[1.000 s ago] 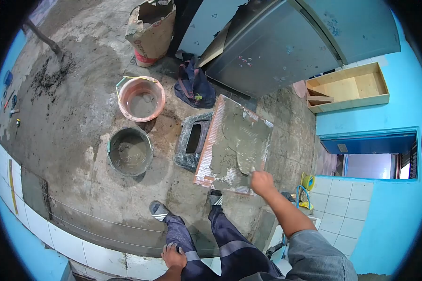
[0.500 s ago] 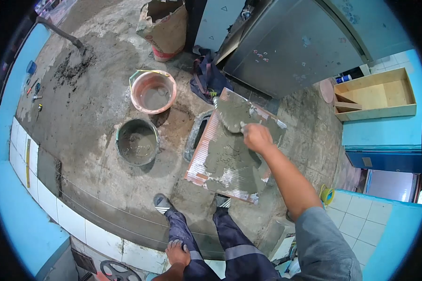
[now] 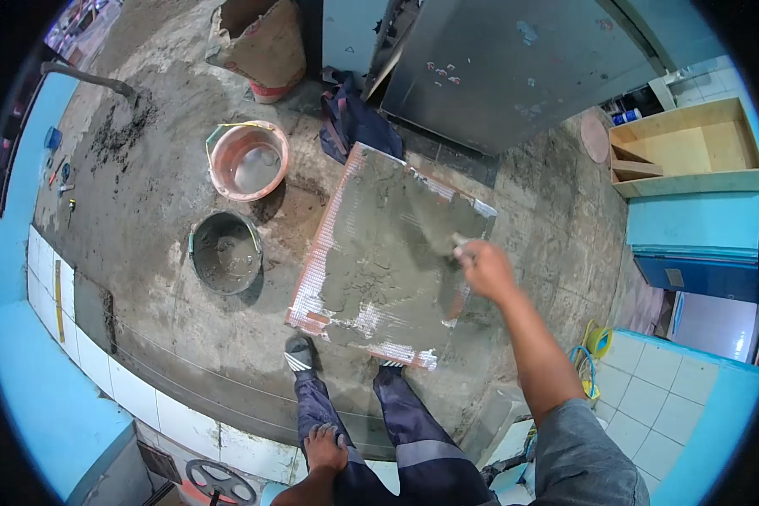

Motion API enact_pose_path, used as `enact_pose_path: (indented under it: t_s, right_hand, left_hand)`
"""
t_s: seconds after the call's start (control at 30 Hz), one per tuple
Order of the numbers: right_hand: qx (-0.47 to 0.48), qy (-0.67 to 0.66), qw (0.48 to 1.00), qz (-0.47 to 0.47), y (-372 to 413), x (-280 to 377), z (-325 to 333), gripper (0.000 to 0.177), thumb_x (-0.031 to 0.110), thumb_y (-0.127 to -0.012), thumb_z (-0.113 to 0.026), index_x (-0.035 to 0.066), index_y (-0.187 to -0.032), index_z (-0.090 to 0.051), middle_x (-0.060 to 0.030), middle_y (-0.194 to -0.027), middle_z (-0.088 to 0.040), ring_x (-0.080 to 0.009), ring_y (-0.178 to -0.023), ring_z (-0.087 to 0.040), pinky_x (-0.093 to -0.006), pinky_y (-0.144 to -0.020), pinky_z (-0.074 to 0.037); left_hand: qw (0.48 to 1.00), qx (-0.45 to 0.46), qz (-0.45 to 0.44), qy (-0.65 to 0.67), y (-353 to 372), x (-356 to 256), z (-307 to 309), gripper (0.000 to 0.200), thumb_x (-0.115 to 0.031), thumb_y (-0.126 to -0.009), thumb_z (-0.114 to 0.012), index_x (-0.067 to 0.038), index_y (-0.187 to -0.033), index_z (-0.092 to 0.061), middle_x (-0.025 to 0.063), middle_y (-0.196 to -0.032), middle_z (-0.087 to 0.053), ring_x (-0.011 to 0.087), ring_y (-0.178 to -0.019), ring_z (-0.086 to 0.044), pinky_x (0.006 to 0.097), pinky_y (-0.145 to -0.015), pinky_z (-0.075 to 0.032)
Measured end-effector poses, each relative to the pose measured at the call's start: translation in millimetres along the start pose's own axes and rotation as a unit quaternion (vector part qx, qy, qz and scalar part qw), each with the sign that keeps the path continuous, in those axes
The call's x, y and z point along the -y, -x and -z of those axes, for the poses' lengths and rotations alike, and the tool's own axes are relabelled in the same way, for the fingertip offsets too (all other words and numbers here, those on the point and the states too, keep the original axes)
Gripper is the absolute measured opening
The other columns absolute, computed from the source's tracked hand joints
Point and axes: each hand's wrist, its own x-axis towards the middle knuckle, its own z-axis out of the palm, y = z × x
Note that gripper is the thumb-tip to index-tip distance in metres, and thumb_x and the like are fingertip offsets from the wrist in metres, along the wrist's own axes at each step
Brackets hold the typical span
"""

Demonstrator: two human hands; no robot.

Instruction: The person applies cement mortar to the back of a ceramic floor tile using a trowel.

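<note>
My right hand is closed around the handle of a trowel, whose blade is smeared by motion. The trowel is over the right part of a large tile lying ribbed side up in front of my feet. Wet grey mortar coats most of the tile; white and reddish ribs show along its left and near edges. My left hand rests on my left leg, fingers stretched out and holding nothing.
Left of the tile stand a reddish bucket and a dark bucket with grey mix inside. Behind are a torn cement bag and a dark cloth bag. A string runs over the floor beside white tiles. A wooden box sits right.
My right hand has swept the trowel to the right across the tile, and mortar covers more of its far part. The tile lies farther left in view. My left hand stays on my leg.
</note>
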Motion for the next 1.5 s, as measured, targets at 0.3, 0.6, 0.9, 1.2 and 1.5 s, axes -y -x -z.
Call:
enact_pose_path:
  t_s: [0.3,0.6,0.9,1.2,1.5]
  right_hand:
    - [0.114,0.153,0.975,0.113,108,-22,-51,0.042,0.016,-0.086,-0.057,0.009,-0.127,-0.066,-0.0128,-0.096,-0.072,-0.0327,-0.085,-0.068,-0.0456,-0.080,-0.051]
    - [0.001,0.077,0.994,-0.079,15,-27,12,0.018,0.017,-0.090,-0.058,0.007,-0.089,-0.073,-0.0209,-0.092,-0.071,-0.0407,-0.088,-0.069,-0.0528,-0.077,-0.053]
    - [0.055,0.068,0.987,-0.136,39,104,-65,0.020,0.011,-0.084,-0.055,0.002,-0.083,-0.073,-0.0241,-0.090,-0.071,-0.0416,-0.086,-0.070,-0.0508,-0.076,-0.056]
    - [0.133,0.109,0.985,-0.010,127,138,-89,0.018,0.012,-0.082,-0.056,0.003,-0.085,-0.071,-0.0218,-0.087,-0.071,-0.0394,-0.082,-0.071,-0.0496,-0.074,-0.056]
    - [-0.015,0.222,0.957,-0.184,146,87,-84,0.019,0.015,-0.088,-0.055,0.007,-0.088,-0.073,-0.0175,-0.087,-0.072,-0.0327,-0.080,-0.072,-0.0475,-0.069,-0.055]
  left_hand:
    - [0.999,0.029,0.010,-0.024,-11,3,7,0.038,-0.035,-0.092,-0.059,-0.015,-0.124,-0.064,0.0037,-0.139,-0.056,0.0299,-0.139,-0.039,0.0480,-0.113,-0.030]
    - [0.999,0.026,0.006,-0.018,-9,10,13,0.040,-0.035,-0.092,-0.057,-0.013,-0.124,-0.064,0.0065,-0.139,-0.056,0.0312,-0.138,-0.040,0.0490,-0.113,-0.030]
    - [0.999,0.002,-0.005,-0.033,-9,24,23,0.042,-0.035,-0.092,-0.055,-0.012,-0.127,-0.064,0.0061,-0.139,-0.057,0.0302,-0.139,-0.040,0.0482,-0.113,-0.031]
    - [0.999,0.000,-0.029,-0.014,-14,55,62,0.041,-0.034,-0.094,-0.055,-0.011,-0.127,-0.064,0.0057,-0.141,-0.056,0.0277,-0.140,-0.039,0.0476,-0.113,-0.030]
    - [0.998,0.025,-0.052,-0.012,-24,98,93,0.041,-0.035,-0.096,-0.053,-0.014,-0.130,-0.063,0.0039,-0.143,-0.055,0.0259,-0.141,-0.038,0.0459,-0.114,-0.029]
